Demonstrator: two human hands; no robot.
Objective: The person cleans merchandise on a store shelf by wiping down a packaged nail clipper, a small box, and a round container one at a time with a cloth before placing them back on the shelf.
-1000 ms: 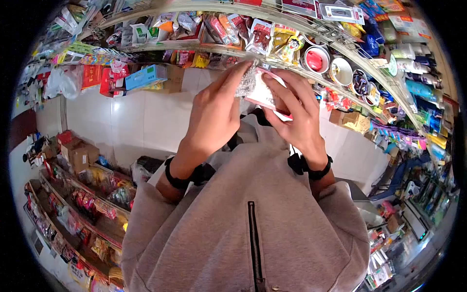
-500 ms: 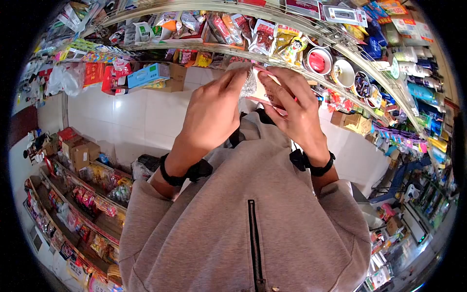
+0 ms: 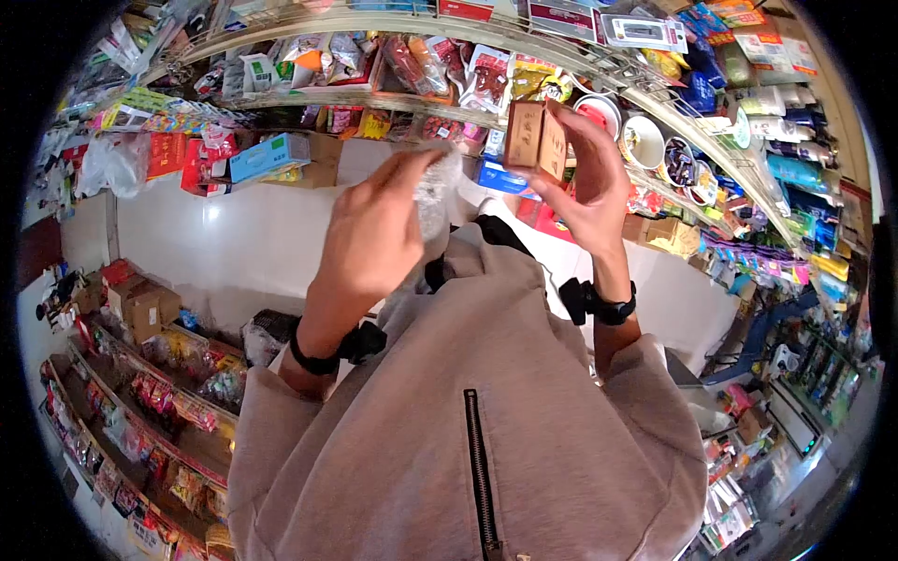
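Operator: Where is the brown box (image 3: 526, 138), and what secures it?

Instructor: It is raised toward 12 o'clock of the view, 12 being directly away from the wearer. The right hand (image 3: 603, 201) grips it, thumb at the lower end, fingers at the upper. From that hand the box lies at 10 to 11 o'clock.

Operator: State of the left hand (image 3: 368, 238)?

Instructor: Its fingers are closed on a grey cloth (image 3: 434, 198). The cloth is blurred; its exact material cannot be told. It extends from the fingers at 2 o'clock.

Operator: Which spatial relation governs?

Instructor: In judgement, the gap between cloth and box. They are near each other but not touching; the box lies at 2 o'clock from the cloth. The right hand is nearer, being in contact with the box; the left hand is apart from it.

Operator: Long axis of the box?

Instructor: The longer visible edges run roughly 12 to 6 o'clock, slightly tilted. Fingers cover part of the box and the far side is hidden, so its true long axis cannot be confirmed.

Operator: Adjacent items?

Instructor: A blue carton (image 3: 503, 177) shows at 7 o'clock from the box. A white tub (image 3: 644, 142) stands between 1 and 2 o'clock from the right hand, beside other tubs.
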